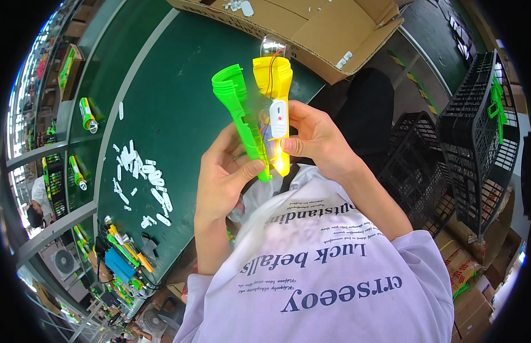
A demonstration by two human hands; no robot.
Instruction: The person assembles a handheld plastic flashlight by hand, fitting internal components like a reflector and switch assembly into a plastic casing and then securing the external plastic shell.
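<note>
My left hand (pixel 222 168) grips a green flashlight shell half (pixel 237 97), its flared end pointing away from me. In my right hand (pixel 317 134) is a yellow flashlight shell half (pixel 282 83), held close beside the green one, its thumb pressed near the narrow end. A white switch plate (pixel 278 119) with a red dot sits on the yellow half. Red wires (pixel 270 77) run from there to a clear, shiny lamp head (pixel 274 46) at the wide end. A bright glow shows by my right thumb. Whatever lies between the two halves is partly hidden.
Scattered white plastic pieces (pixel 157 186) lie on the green table (pixel 174 97). A cardboard box (pixel 317 28) stands at the far edge. Black plastic crates (pixel 468 137) are at the right. Green flashlights (pixel 88 115), a blue box (pixel 119 264) and tools are at the left.
</note>
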